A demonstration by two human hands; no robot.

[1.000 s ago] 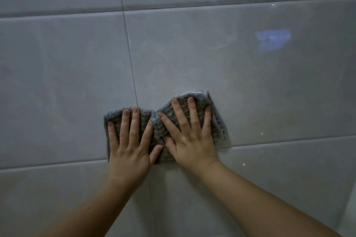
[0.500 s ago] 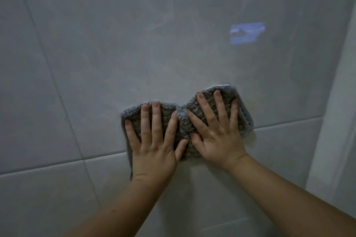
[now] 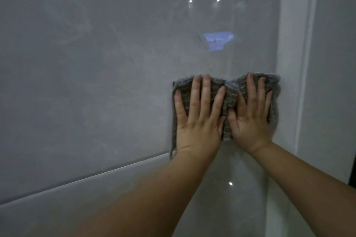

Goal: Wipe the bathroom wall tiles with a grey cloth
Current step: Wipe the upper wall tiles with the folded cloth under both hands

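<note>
A: Cloth position?

B: One grey cloth (image 3: 229, 100), flat on the big wall tile (image 3: 96, 63), 3 o'clock of frame centre. It's bunched in the middle, and one corner hangs at 7 o'clock past the left wrist.

A: Hands?

B: Two, both on it. Left hand (image 3: 198, 121) and right hand (image 3: 250, 121) lie side by side, palms flat, fingers straight and spread, pressing the cloth to the tile. Thumbs almost meet. No curl, no pinch.

A: Anything in the way?

B: White vertical trim (image 3: 289, 63) at 3 o'clock. The cloth's right edge is against it.

A: Surroundings, counts?

B: Three tile courses partly in view, with two horizontal joints: the lower grout line (image 3: 86, 177) at 7 o'clock, the other near the top edge. One blue reflection (image 3: 217, 42) at 12 o'clock of the cloth, too blurred to read anything in it. There's a cluster of small light glints higher up, and one more by the right forearm.
</note>
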